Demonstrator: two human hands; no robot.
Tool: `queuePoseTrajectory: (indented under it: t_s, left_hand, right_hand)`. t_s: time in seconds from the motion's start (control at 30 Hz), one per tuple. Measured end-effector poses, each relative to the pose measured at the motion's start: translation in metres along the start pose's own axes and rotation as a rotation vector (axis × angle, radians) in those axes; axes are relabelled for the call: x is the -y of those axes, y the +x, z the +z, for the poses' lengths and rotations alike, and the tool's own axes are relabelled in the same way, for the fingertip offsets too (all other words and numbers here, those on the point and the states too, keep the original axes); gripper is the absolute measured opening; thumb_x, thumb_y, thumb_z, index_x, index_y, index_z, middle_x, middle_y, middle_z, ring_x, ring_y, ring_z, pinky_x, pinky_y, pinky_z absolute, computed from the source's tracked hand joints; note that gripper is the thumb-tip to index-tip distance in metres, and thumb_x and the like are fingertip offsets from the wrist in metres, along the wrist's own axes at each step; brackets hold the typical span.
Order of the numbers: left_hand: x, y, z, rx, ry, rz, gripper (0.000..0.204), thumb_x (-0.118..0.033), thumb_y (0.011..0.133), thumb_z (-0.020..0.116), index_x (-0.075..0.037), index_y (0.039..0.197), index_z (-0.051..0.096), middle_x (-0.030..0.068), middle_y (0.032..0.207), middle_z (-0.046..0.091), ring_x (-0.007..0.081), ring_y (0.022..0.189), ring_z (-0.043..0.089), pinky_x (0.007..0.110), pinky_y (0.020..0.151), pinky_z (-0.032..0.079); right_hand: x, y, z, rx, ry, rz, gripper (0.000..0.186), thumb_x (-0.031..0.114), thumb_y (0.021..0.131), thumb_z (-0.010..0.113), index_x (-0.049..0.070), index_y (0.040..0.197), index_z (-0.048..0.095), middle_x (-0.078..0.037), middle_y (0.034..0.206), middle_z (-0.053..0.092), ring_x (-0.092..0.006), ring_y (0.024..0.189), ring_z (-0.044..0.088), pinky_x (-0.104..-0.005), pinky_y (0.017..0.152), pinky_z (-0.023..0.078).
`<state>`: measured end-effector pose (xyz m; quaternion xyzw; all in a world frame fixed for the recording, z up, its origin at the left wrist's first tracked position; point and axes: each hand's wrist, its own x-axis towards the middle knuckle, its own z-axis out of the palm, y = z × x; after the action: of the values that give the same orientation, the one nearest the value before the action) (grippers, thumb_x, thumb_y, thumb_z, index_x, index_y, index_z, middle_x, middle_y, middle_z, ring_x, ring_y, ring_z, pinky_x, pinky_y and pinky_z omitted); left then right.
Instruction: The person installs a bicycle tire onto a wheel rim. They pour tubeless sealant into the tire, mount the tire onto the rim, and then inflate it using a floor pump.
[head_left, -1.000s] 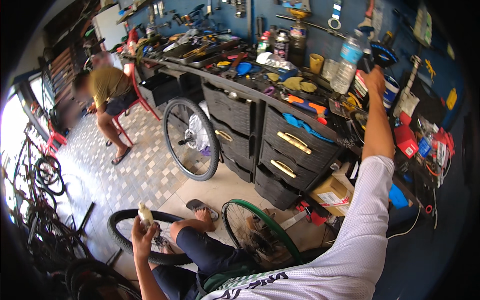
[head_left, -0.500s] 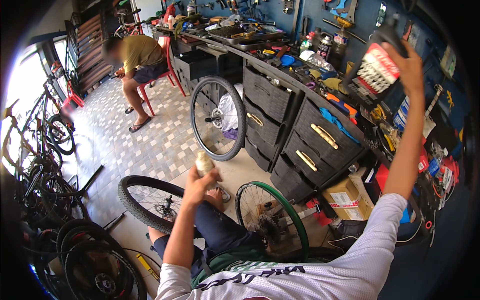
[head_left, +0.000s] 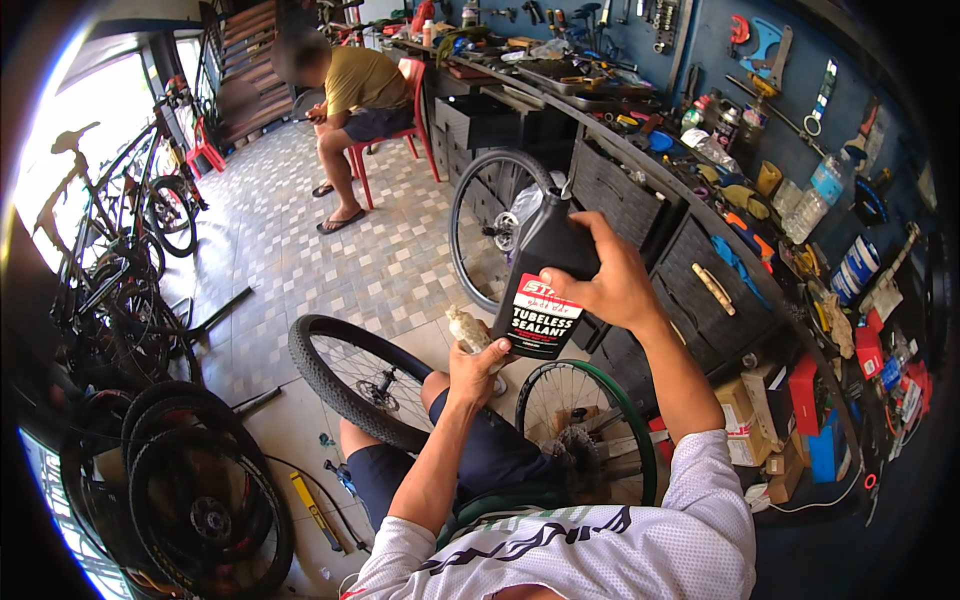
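Note:
My right hand grips a black plastic bottle with a red, white and black label, held upright in front of me. Just left of its base, my left hand is closed around a small, stained off-white bottle with a narrow top. The two bottles are close together; whether they touch I cannot tell. Below my left hand, a bicycle wheel with a knobby black tyre leans by my legs. A second wheel with a green rim stands below my right hand.
Another wheel leans against the dark drawers under the cluttered workbench. Spare tyres and wheels pile at lower left beside parked bicycles. A seated person is on a red chair. Cardboard boxes sit at right.
My right hand has brought the black bottle down and left from over the workbench to beside the small bottle. The view has shifted, so the surroundings appear farther right.

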<state>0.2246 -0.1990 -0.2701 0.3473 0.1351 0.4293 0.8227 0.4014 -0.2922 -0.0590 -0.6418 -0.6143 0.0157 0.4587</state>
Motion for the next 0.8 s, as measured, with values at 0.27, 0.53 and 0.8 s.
queuePoseTrajectory:
  t_s: [0.27,0.53,0.8]
  left_hand:
    - [0.007,-0.014,-0.033,-0.028,-0.026,-0.030,0.038,0.001,0.085,0.081,-0.005,0.110,0.054,0.0063,0.103,0.062,0.0213,0.091,0.070,0.042,0.079,0.065]
    - [0.007,-0.013,-0.040,-0.080,0.024,-0.035,0.037,0.002,0.084,0.081,-0.005,0.110,0.055,0.0046,0.099,0.063,0.0182,0.084,0.069,0.037,0.074,0.064]
    - [0.014,-0.008,-0.042,-0.053,0.036,-0.047,0.038,0.003,0.084,0.081,-0.004,0.111,0.054,0.0066,0.101,0.063,0.0200,0.087,0.070,0.039,0.076,0.064]
  right_hand:
    - [0.005,0.005,0.043,-0.016,-0.032,-0.048,0.108,0.057,0.066,0.092,0.005,0.147,0.042,-0.025,0.125,0.066,-0.0422,0.113,0.067,-0.0456,0.095,0.055]
    - [-0.014,0.009,0.046,0.038,-0.120,-0.241,0.111,0.049,0.067,0.093,0.016,0.156,0.037,-0.019,0.146,0.057,-0.0398,0.123,0.063,-0.0437,0.102,0.053]
    - [-0.007,0.012,0.048,0.158,-0.231,-0.099,0.116,0.047,0.063,0.094,0.021,0.156,0.031,-0.021,0.144,0.059,-0.0431,0.123,0.063,-0.0477,0.101,0.053]
